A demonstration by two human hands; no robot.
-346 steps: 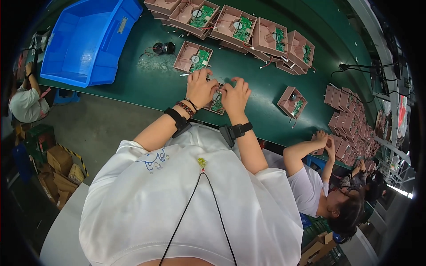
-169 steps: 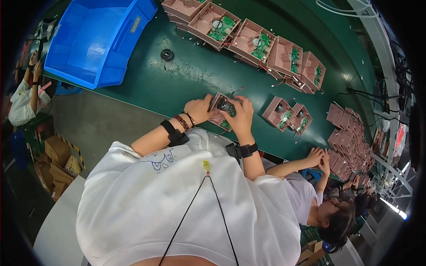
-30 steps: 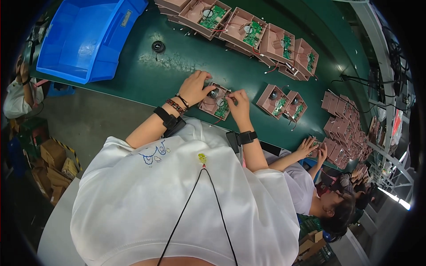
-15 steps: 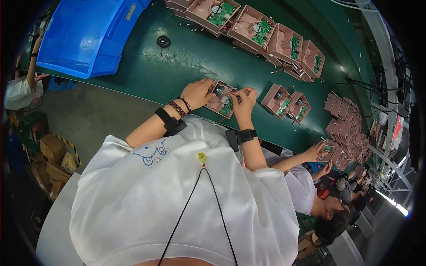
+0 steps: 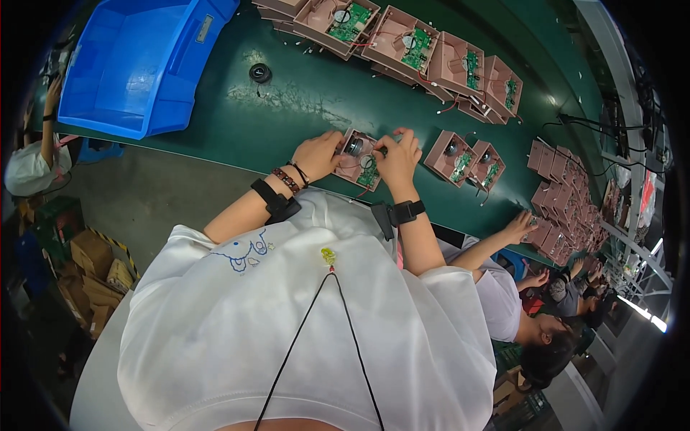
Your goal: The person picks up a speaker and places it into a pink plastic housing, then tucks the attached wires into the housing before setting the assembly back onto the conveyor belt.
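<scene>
A small pink open-topped housing (image 5: 346, 173) rests near the bench's front edge, between my hands. A round black speaker (image 5: 355, 147) and a green circuit board (image 5: 369, 174) sit inside it. My left hand (image 5: 316, 156) grips the housing's left side, fingertips at the rim beside the speaker. Over the right side of the housing is my right hand (image 5: 399, 159), its fingers bent around something small and dark that I cannot make out. Those fingers hide the housing's upper right corner.
Two similar housings (image 5: 449, 159) stand to the right; stacked housings (image 5: 399, 43) line the back. A loose black speaker (image 5: 259, 72) lies near a blue bin (image 5: 129, 72). A co-worker's hand (image 5: 519, 227) is by a pile of pink housings (image 5: 568, 197) at the far right.
My right hand has shifted slightly right and its fingers have spread a little. My left hand keeps its hold on the housing. The co-worker's hand beside the pile has moved.
</scene>
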